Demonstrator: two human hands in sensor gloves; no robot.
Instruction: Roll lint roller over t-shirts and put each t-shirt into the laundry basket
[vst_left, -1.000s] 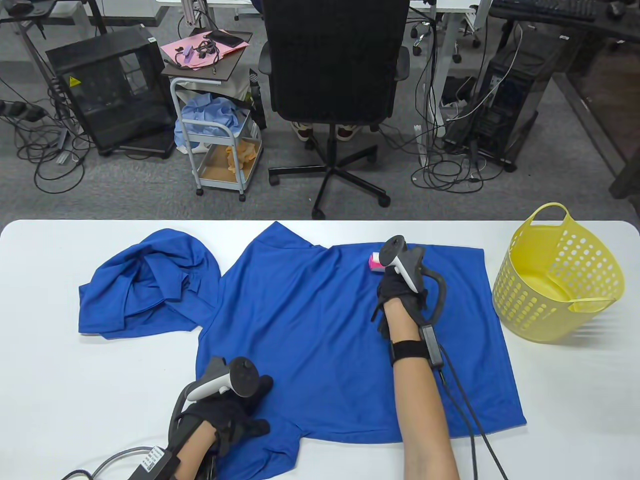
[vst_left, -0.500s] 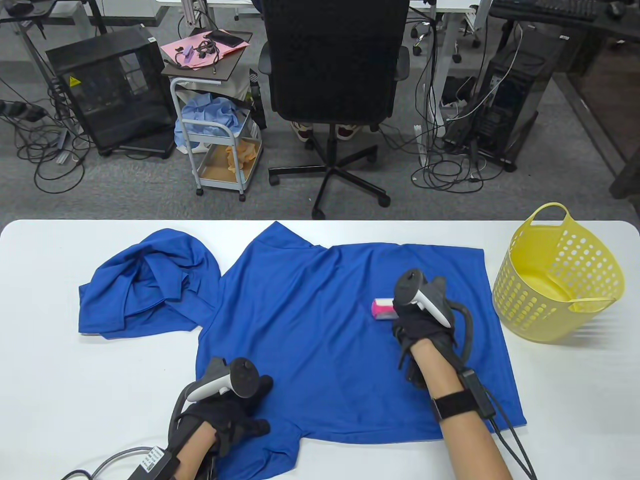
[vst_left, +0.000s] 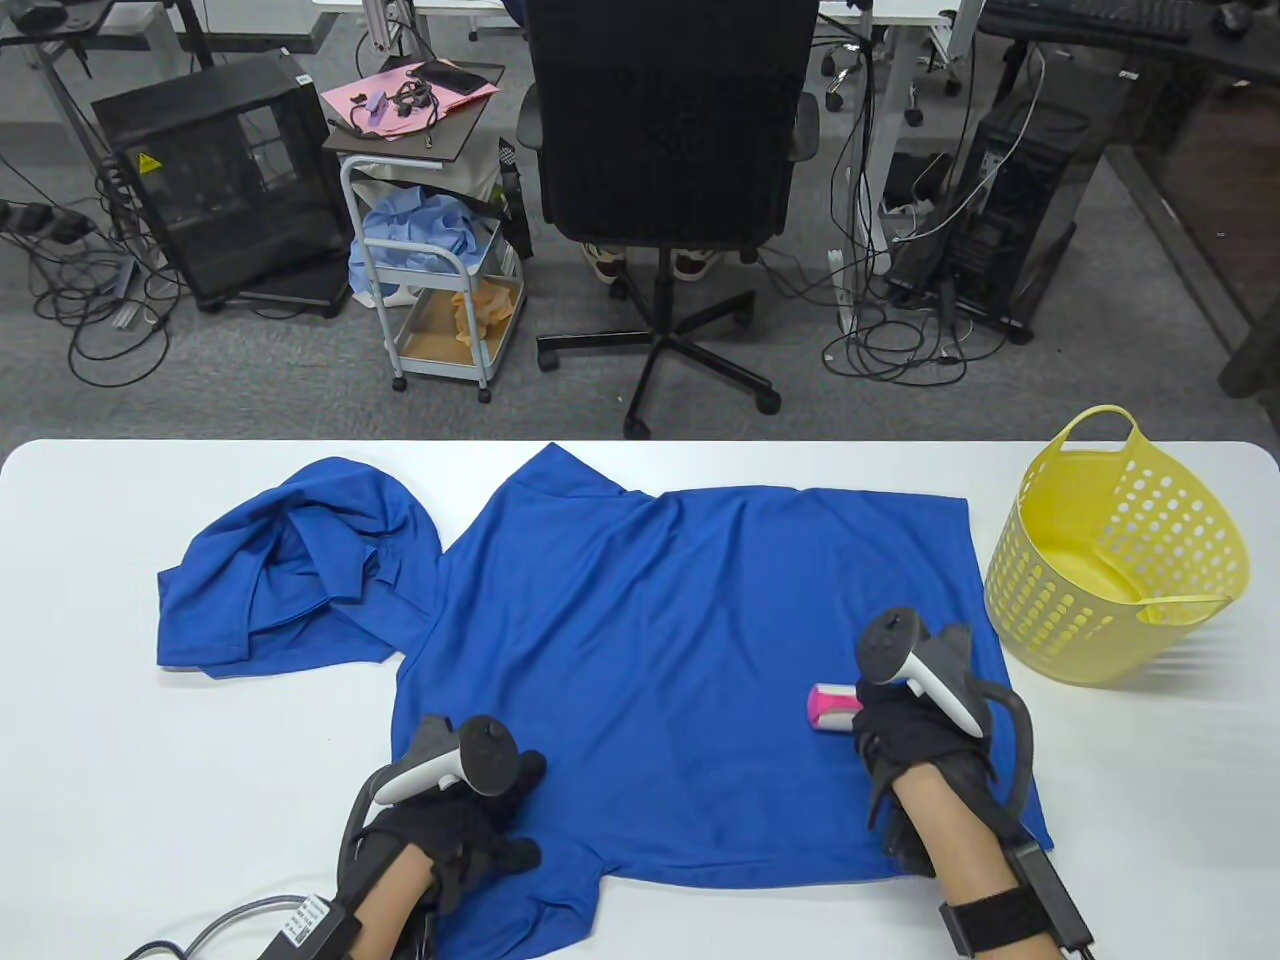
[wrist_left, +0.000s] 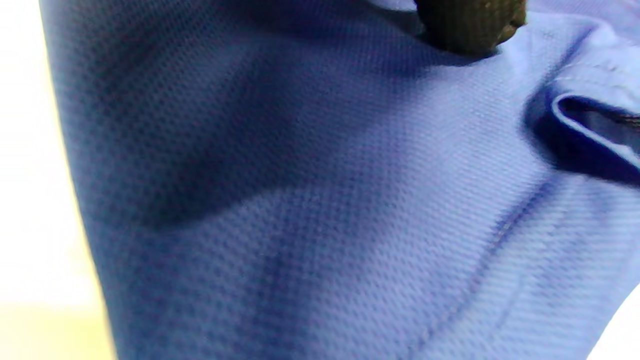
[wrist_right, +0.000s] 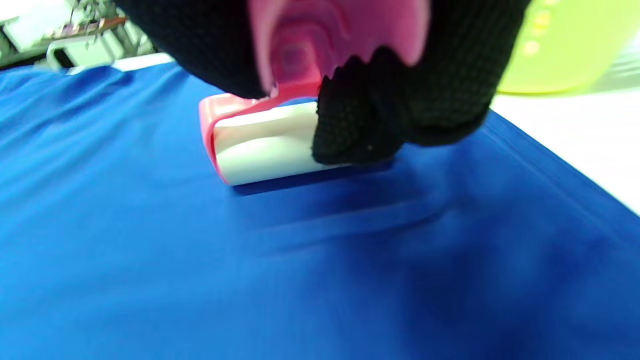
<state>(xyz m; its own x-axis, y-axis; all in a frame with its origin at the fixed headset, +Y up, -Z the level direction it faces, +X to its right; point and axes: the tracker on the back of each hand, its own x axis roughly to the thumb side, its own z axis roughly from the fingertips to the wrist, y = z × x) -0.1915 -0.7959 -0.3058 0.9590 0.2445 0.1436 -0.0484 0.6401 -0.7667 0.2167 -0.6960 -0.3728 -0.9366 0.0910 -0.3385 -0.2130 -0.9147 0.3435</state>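
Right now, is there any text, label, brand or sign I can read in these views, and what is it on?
No text reads clearly.
Yellow triangular warning sticker on the black cabinet: a symbol, too small to read.
White label on the cable module at the left wrist: printed lines, too small to read.
Spread blue t-shirt, lint roller, yellow laundry basket: no print visible.
Both wrist views: none.
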